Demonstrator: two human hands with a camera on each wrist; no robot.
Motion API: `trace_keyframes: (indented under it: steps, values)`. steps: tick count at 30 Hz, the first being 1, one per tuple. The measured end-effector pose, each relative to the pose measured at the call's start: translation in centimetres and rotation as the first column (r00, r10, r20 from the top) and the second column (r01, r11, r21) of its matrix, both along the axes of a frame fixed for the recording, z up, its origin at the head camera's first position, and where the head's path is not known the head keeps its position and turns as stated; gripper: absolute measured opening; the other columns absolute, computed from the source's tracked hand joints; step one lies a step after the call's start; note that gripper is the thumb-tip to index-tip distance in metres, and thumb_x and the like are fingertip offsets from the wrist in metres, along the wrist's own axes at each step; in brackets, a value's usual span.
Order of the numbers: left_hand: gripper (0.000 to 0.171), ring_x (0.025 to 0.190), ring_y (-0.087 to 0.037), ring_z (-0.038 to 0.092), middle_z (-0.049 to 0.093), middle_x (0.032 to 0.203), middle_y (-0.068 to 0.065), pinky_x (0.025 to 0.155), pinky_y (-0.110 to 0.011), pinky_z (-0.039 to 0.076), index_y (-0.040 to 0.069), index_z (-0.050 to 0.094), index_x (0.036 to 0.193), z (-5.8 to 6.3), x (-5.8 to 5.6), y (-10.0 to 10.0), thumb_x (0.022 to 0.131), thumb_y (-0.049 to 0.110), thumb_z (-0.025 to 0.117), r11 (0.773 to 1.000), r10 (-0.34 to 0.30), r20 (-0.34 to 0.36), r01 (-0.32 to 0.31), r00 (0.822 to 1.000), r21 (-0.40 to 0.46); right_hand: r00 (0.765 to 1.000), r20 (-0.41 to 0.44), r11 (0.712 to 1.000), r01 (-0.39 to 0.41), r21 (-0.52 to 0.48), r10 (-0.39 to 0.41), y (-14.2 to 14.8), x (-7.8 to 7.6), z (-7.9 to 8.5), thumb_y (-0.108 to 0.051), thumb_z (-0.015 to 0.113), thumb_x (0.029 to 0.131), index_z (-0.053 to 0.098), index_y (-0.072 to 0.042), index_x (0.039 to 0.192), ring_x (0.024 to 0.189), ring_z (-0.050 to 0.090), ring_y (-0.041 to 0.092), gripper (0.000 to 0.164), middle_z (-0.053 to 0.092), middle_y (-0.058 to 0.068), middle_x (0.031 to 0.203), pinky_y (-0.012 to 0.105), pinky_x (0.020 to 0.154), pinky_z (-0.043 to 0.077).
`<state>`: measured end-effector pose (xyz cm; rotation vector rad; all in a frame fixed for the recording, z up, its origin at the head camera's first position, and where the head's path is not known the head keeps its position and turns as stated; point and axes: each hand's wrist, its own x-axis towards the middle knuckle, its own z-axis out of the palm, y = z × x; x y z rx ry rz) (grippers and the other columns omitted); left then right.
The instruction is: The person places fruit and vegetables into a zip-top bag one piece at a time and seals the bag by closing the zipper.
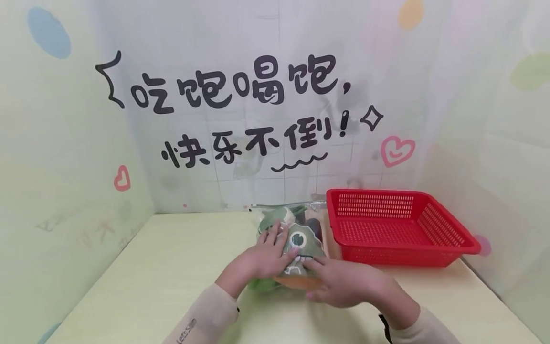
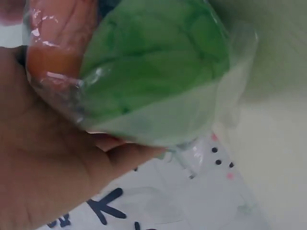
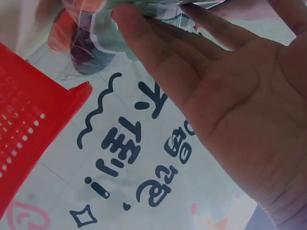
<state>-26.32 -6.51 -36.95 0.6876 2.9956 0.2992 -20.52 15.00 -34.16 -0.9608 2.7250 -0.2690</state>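
Note:
A clear plastic zip bag (image 1: 315, 239) printed with a green one-eyed cartoon face lies on the table, packed with plush-looking or toy pieces. Through it show a rounded green piece (image 2: 158, 67), an orange piece (image 2: 62, 40) and a dark purple one (image 3: 88, 52). My left hand (image 1: 268, 258) rests on the bag's left side, fingers extended across its front. From the right, my right hand (image 1: 345, 282) touches the lower front of the bag with nearly straight fingers. The bag's zip edge (image 1: 281, 205) lies at the back, away from me.
A red plastic basket (image 1: 395, 255) with perforated walls stands right beside the bag, on the right of the pale yellow table (image 1: 172, 267). Behind the table rises a white backdrop (image 1: 258, 28) with black lettering, and panels close in both sides.

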Motion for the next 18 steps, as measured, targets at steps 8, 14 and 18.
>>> trace_keyframes:
  steps: [8,14,18]
  values:
    - [0.086,0.142,-0.039,0.006,0.002,0.16,-0.009,0.101,-0.077,0.015,0.019,0.011,0.156,0.0,-0.4,-0.5,0.092,0.075,0.021,0.991,0.113,-0.115,-0.121,0.987,-0.06,0.973,-0.162,0.98,0.141,-0.141,-0.164,2.9,-0.8,0.5,-0.062,0.056,0.087,0.043,-0.021,0.146,0.14,0.021,0.035,0.073,0.024,0.011,0.155,0.059,0.105,0.034]
    - [0.093,0.143,-0.035,-0.004,0.002,0.16,-0.001,0.1,-0.078,0.004,0.022,0.01,0.156,0.2,3.0,-3.4,0.086,0.081,0.025,0.991,0.128,-0.174,-0.132,0.976,-0.015,0.869,-0.271,0.91,0.385,-0.153,-0.413,4.7,-1.0,-1.9,-0.074,0.044,0.085,0.033,-0.021,0.151,0.14,0.0,0.047,0.085,0.01,0.018,0.158,0.073,0.106,0.002]
    - [0.091,0.142,-0.032,-0.011,-0.003,0.159,0.002,0.098,-0.079,-0.003,0.022,0.01,0.155,0.2,6.3,-6.0,0.087,0.08,0.025,0.979,0.204,-0.238,-0.196,0.95,0.055,0.818,-0.141,0.829,0.541,-0.142,-0.558,6.1,0.4,-3.7,-0.081,0.038,0.081,0.026,-0.015,0.153,0.136,-0.004,0.054,0.098,0.004,0.024,0.157,0.078,0.1,-0.006]
